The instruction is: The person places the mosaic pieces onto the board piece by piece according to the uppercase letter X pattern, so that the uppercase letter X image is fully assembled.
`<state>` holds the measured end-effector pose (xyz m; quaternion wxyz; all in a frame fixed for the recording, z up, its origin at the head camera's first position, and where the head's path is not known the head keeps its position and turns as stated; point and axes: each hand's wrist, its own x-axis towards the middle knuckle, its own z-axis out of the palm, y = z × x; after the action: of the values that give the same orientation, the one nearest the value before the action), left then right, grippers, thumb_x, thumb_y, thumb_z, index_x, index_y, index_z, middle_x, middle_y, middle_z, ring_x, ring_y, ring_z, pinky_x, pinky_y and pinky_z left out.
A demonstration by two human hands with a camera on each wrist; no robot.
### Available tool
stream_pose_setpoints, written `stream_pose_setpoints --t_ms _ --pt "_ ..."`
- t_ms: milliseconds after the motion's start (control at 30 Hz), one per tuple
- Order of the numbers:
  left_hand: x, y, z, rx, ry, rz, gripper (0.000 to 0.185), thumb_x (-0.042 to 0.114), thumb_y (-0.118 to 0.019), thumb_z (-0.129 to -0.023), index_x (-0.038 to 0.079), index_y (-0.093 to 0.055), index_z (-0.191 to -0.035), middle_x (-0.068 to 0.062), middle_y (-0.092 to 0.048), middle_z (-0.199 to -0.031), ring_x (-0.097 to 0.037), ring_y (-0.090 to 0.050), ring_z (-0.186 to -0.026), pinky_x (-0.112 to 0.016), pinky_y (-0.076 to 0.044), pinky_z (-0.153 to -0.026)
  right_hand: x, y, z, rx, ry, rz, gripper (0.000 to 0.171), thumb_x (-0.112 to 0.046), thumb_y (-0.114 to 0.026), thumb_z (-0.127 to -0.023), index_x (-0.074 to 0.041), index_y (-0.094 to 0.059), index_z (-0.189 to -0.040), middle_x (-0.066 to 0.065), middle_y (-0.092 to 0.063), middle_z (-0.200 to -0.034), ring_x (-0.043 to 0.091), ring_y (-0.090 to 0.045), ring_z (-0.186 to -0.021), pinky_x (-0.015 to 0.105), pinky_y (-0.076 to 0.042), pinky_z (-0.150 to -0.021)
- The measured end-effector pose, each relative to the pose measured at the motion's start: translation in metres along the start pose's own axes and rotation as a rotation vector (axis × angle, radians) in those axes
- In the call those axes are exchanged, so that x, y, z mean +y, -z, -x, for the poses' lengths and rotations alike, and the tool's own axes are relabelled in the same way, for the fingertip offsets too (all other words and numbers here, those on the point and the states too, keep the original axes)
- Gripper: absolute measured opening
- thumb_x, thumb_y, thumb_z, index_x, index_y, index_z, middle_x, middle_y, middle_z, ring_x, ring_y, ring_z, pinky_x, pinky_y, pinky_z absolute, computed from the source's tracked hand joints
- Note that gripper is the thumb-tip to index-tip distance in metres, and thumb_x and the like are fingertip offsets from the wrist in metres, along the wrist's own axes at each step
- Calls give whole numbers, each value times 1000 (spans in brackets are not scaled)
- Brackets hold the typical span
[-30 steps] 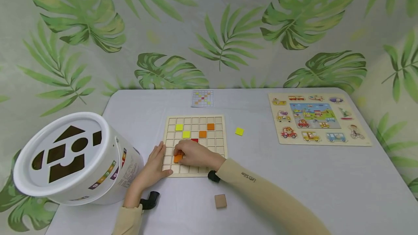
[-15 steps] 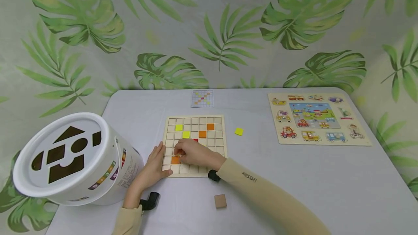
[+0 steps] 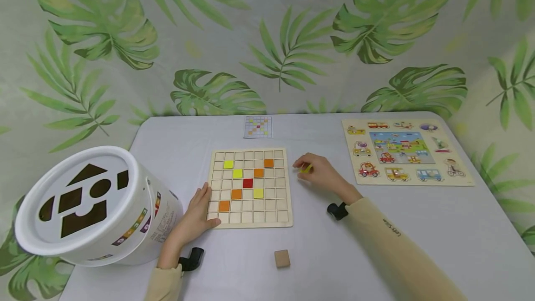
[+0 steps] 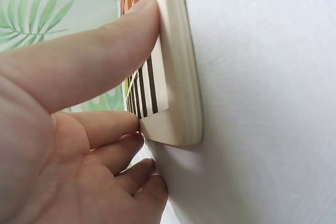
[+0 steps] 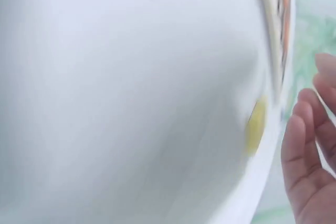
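My left hand (image 3: 194, 212) rests on the near left corner of a wooden grid board (image 3: 270, 217), its fingers straight along the left side. In the left wrist view the thumb (image 4: 115, 51) lies over the top edge of the board. On the grid, orange, yellow and one red tile (image 3: 248, 183) form two crossing diagonals. Right of the board, my right hand (image 3: 323, 174) hovers around a loose yellow tile (image 5: 255, 127). The right wrist view shows that tile on the table, apart from the loosely bent fingers (image 5: 295, 150).
A pattern card (image 3: 257, 127) lies beyond the board. At the far right is a vehicle picture puzzle (image 3: 355, 173). A white bucket with a shape-hole lid (image 3: 140, 217) stands close by the left forearm. A small brown wooden block (image 3: 282, 258) sits near the front.
The right hand has let go of the orange tile in the lower left of the grid and moved right to the loose yellow tile. The left hand stays at the corner.
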<state>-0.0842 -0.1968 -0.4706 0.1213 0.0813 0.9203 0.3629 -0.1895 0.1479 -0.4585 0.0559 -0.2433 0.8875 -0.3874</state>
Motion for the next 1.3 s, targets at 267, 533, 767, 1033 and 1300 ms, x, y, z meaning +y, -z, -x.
stream_pose_setpoints --t_ms 267,533,767,1033,1300 --pt "0 0 -2 -19 16 -30 90 9 -72 -74 -10 -12 -139 -19 0 -148 -39 3 -133 -54 -4 -104 21 13 5 -30 -93 113 26 -7 -70 -75 -3 -62 -99 6 -55 -96 21 -51 -87 35 -44 -77" --pt "-3 -1 -3 -20 20 -42 90 10 -72 -75 -9 -12 -139 -19 0 -148 -38 3 -133 -53 -4 -104 17 9 -2 -5 -71 163 18 -2 -70 -74 -3 -60 -89 6 -54 -86 19 -50 -79 32 -43 -71" --pt "-1 -1 -3 -22 27 -43 90 10 -72 -74 -11 -12 -139 -20 0 -148 -39 3 -133 -54 -5 -104 -3 -2 1 -44 -2 56 21 -1 -70 -73 -5 -61 -92 3 -56 -87 18 -52 -81 29 -46 -70" --pt "-1 -1 -4 -13 24 -51 91 9 -72 -74 -10 -13 -139 -19 -1 -148 -39 2 -133 -54 -6 -104 -39 -36 15 -211 91 33 22 -5 -70 -73 -9 -61 -94 -3 -56 -88 15 -51 -80 24 -45 -70" --pt "-2 -1 -2 -10 22 -37 90 9 -72 -74 -9 -13 -139 -18 -1 -148 -38 3 -133 -53 -4 -104 -52 -56 18 -261 171 103 19 -4 -68 -74 -9 -63 -92 -3 -55 -87 12 -50 -77 20 -43 -70"
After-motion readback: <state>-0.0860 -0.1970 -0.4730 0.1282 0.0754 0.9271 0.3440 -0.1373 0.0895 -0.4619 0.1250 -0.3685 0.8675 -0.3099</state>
